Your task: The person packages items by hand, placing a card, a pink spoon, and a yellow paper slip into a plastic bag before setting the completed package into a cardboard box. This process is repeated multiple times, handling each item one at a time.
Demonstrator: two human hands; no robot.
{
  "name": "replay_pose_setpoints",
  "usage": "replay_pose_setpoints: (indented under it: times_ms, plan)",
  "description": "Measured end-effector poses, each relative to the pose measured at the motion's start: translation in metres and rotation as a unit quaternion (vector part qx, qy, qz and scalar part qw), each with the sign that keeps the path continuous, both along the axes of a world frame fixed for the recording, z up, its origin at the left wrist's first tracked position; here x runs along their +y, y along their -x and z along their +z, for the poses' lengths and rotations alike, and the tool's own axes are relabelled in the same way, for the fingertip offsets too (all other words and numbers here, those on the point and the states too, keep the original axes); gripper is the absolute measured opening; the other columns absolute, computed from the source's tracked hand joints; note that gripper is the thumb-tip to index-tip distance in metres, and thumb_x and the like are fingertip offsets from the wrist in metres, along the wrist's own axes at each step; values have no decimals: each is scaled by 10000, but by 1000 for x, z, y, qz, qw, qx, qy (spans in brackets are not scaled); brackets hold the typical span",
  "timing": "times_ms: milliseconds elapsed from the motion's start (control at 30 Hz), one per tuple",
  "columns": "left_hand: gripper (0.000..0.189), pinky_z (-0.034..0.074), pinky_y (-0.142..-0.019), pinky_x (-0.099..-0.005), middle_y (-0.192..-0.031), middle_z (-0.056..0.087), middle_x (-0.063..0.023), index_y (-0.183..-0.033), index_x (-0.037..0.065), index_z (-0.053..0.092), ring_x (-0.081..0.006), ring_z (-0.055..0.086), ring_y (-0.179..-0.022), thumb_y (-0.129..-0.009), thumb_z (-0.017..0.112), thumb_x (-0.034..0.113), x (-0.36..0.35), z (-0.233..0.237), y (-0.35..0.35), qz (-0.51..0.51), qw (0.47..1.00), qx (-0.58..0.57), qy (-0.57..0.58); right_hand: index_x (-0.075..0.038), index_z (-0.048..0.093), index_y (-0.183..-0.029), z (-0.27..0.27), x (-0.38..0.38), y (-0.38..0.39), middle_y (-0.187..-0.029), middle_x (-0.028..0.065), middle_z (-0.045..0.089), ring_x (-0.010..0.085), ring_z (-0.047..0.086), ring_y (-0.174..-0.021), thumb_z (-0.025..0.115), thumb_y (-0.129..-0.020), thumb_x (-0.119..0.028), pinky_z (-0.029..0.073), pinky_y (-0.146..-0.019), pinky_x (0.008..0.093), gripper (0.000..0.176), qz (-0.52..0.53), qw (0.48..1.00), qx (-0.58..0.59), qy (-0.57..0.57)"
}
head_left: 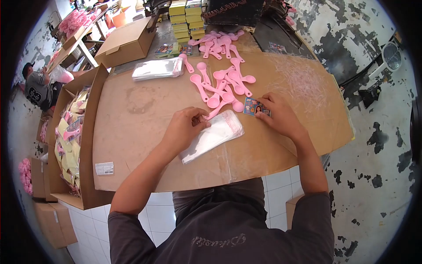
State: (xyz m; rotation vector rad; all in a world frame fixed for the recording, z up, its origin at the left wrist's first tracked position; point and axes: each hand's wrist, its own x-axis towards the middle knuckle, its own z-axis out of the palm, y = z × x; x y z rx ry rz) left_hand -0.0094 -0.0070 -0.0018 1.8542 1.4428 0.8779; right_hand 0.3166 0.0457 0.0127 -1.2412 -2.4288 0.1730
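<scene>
My left hand point(187, 125) rests on a stack of clear plastic bags point(215, 134) lying on the cardboard-covered table point(140, 132), fingertips pinching the top bag's edge. My right hand point(279, 115) presses on a small printed card point(253, 107) just right of the bags. Several pink plastic spoons point(222, 86) lie scattered just beyond both hands; one spoon's handle reaches the bags' far end.
A second stack of clear bags point(157, 68) lies at the far left. An open carton point(72, 141) of packed items stands left of the table. Yellow boxes point(187, 20) and a closed carton point(127, 42) stand at the back. Another person point(39, 88) sits far left.
</scene>
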Motion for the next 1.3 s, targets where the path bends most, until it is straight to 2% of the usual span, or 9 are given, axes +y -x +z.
replay_pose_setpoints:
  times_ms: [100, 300, 400, 500, 600, 800, 1000, 1200, 1300]
  plan:
    - [228, 547, -711, -307, -897, 742, -116, -1063, -13, 758, -148, 660, -737, -872, 800, 103, -1, 6, 2, -4, 1000, -11, 17, -34, 708, -1218, -4, 11, 0, -1036, 115, 619, 267, 613, -981, 796, -845, -149, 489, -904, 375, 400, -5, 998, 40, 45]
    - [177, 546, -766, -345, -914, 721, -131, -1013, -19, 703, -221, 689, -818, -914, 752, 119, -2, 3, 2, -22, 999, 15, -45, -21, 699, -1074, 14, 19, -3, -980, 62, 615, 193, 602, -940, 748, -892, -90, 487, -861, 337, 201, -59, 983, 122, 124]
    - [158, 539, -788, -360, -919, 710, -134, -1015, -22, 649, -251, 685, -842, -931, 711, 97, -3, 5, -2, -43, 997, -18, -53, -29, 667, -1024, 36, 11, 0, -983, 51, 625, 175, 604, -928, 698, -926, -63, 489, -819, 344, 109, 9, 976, 162, 143]
    - [140, 537, -796, -363, -923, 717, -122, -1025, -24, 626, -231, 685, -844, -939, 685, 70, -5, 12, -4, -48, 997, -31, -45, -13, 645, -1035, 29, -1, 21, -930, 71, 639, 176, 599, -859, 683, -944, -109, 485, -760, 330, 138, 131, 877, 322, 333]
    - [197, 543, -802, -340, -898, 716, -114, -1107, -30, 649, -200, 691, -828, -933, 683, 55, -2, 8, -5, -42, 994, -86, -44, -8, 617, -1032, 16, -5, 43, -918, 80, 643, 193, 610, -843, 657, -950, -97, 485, -757, 331, 128, 195, 925, 170, 278]
    - [304, 537, -806, -263, -918, 713, -34, -1236, -39, 677, -98, 673, -887, -947, 688, 55, -1, 25, 18, -57, 958, -246, 135, -6, 619, -978, 21, -7, 47, -891, 129, 652, 235, 618, -810, 647, -951, -79, 498, -752, 355, 84, 202, 943, 109, 240]
    - [204, 533, -806, -251, -918, 713, -20, -1097, -20, 717, -96, 679, -880, -1006, 663, 154, 5, 28, 24, -82, 925, -294, 226, -20, 676, -1129, 37, 4, 54, -952, 57, 695, 122, 638, -851, 693, -961, -91, 511, -739, 296, 184, 159, 937, 174, 258]
    - [258, 521, -751, -230, -939, 756, -53, -1093, -20, 736, -85, 691, -848, -1014, 694, 223, 1, 22, 16, -24, 944, -256, 207, -4, 686, -1161, 48, 15, 78, -999, 51, 703, 91, 658, -914, 706, -968, -84, 531, -817, 268, 210, 118, 916, 293, 246]
    - [272, 530, -746, -230, -950, 771, -70, -1094, -35, 741, -86, 696, -837, -1014, 697, 221, 2, 19, 16, -50, 945, -267, 183, 5, 704, -1155, 34, 21, 84, -1011, 72, 728, 93, 669, -870, 720, -939, -58, 549, -752, 289, 225, 129, 904, 357, 196]
